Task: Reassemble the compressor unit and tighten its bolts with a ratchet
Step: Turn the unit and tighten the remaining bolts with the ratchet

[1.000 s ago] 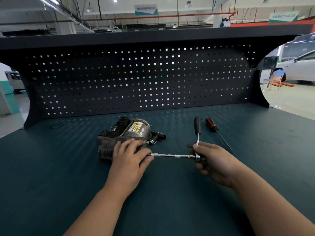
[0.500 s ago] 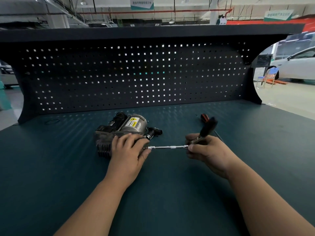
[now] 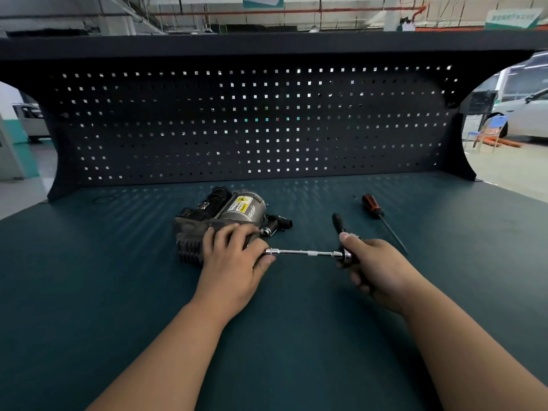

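Steel gleams on the slim chrome ratchet (image 3: 308,253) clenched in the right grip (image 3: 376,268); left grip (image 3: 234,262) grasps the ribbed grey metal compressor (image 3: 207,221).

left hand (image 3: 234,262) hides extension (image 3: 305,252) tip | compressor (image 3: 228,215) label unreadable
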### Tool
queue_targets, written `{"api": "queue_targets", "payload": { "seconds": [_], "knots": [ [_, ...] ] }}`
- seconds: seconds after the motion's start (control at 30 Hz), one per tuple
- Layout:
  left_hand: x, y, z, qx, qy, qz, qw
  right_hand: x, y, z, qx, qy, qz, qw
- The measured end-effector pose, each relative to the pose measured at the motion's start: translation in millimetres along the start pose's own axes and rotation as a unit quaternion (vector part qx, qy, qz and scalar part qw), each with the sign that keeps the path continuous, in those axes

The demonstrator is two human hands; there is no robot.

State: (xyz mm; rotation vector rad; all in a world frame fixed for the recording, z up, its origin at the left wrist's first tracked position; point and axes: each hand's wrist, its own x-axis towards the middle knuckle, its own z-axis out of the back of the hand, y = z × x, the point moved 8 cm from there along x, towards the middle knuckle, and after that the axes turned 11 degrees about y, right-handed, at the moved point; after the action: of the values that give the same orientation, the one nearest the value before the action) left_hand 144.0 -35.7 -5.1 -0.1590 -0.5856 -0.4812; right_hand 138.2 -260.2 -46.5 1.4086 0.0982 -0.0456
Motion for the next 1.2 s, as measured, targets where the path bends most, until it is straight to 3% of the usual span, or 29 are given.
{"api": "queue_targets", "payload": {
  "seconds": [0.37, 0.63, 0.73, 0.87, 0.93, 1.2],
  "knots": [
    [0, -1, 0, 0.007, -0.004, 0.001, 1.000, -10, 23, -4, 0.121, 0.075, 0.128, 0.981],
    [-1, 2, -1, -0.026, 0.007, 0.005, 1.000, -12, 29, -5, 0.090, 0.059, 0.169, 0.980],
    [-2, 0, -1, -0.018, 0.004, -0.006, 1.000, -5, 19, -8, 0.029, 0.025, 0.116, 0.992],
    [-1, -1, -1, -0.007, -0.001, -0.001, 1.000, 2, -3, -16, -0.135, 0.022, -0.007, 0.991],
    [-1, -2, -1, -0.003, -0.001, 0.001, 1.000, 3, -6, -19, -0.108, 0.030, -0.013, 0.994],
    [0, -1, -1, -0.011, 0.004, 0.018, 1.000, -10, 24, -17, -0.050, 0.064, 0.168, 0.982]
  ]
}}
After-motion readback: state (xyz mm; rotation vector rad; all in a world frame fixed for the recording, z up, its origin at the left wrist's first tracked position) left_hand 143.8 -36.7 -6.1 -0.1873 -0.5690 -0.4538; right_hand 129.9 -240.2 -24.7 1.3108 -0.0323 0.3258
